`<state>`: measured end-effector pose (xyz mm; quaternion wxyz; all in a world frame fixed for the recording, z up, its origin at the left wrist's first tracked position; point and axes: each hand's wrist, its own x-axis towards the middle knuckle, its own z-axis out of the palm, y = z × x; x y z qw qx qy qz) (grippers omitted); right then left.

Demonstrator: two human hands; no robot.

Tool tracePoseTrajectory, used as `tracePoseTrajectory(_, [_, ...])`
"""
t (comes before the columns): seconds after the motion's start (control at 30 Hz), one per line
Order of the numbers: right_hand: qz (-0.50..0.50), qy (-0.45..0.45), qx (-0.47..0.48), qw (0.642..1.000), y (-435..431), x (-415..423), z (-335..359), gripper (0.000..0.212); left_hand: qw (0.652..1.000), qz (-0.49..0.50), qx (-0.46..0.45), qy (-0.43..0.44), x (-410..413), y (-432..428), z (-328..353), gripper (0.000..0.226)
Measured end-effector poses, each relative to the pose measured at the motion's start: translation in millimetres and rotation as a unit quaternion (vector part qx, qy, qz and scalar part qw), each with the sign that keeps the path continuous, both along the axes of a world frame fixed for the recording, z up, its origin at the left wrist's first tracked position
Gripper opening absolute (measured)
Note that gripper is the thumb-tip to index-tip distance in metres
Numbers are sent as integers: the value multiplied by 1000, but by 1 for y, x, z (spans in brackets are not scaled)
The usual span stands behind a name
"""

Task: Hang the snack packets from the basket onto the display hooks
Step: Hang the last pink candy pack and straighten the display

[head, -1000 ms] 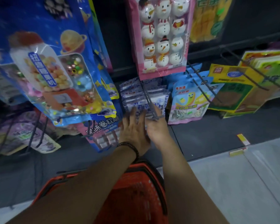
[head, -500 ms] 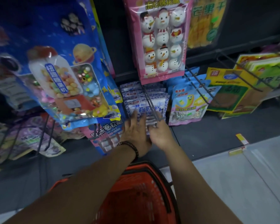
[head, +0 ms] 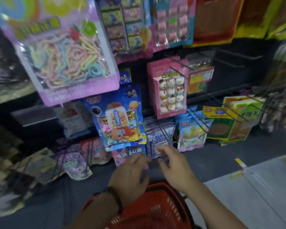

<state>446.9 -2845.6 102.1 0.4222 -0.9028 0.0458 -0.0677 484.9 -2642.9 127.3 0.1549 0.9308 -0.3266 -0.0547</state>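
- Low on the display wall, a thick stack of white-and-blue packets (head: 160,134) already hangs on a wire hook (head: 164,131), between the blue gumball packet (head: 120,123) and a pale blue packet (head: 191,134). That batch looks hung.
- Both hands are just in front of the stack's lower edge, above the red basket (head: 157,210) on the floor.
- On the left hand (head: 130,176) the fingers (head: 139,160) are loosely bent and lie over the bottom of a pink packet (head: 128,155). No packet shows in them, though motion blur softens the tips.
- On the right hand (head: 173,166) the fingers (head: 163,148) are apart and relaxed, with the tips at or just short of the stack's bottom corner. It holds nothing that I can see.
- No packet shows in the part of the basket left uncovered by the arms, so little or nothing may remain to hang. The rest of its inside is hidden.
- My judgement is that this hook is finished. What is left is checking the basket for more packets.
- Half a second ago both palms lay flat against the front of the stack, pushing it back along the hook. Now they have come off it and drawn back toward the basket.
- Since then the head has also tipped up and back, bringing the snowman packet (head: 170,90) to mid-frame and the upper rows into sight.
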Motion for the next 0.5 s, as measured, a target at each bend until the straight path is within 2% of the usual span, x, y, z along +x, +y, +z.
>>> tracePoseTrajectory(0.1, [21, -37, -52, 998, 10, -12, 51, 45, 994, -2, -33, -108, 0, 25, 37, 43])
tracePoseTrajectory(0.2, [53, -92, -142, 984, 24, -10, 98, 54, 984, 41, -41, -169, 5, 39, 78, 59])
tracePoseTrajectory(0.27, [68, -97, -199, 973, 36, -3, 120, 64, 979, 61, -40, -190, 12, 48, 98, 75])
tracePoseTrajectory(0.33, [83, -80, -260, 959, 45, 7, 135, 75, 976, 68, 0, -206, 21, 54, 112, 87])
tracePoseTrajectory(0.5, [108, -60, -388, 913, 61, 39, 141, 95, 973, 77, 96, -195, 42, 57, 124, 95])
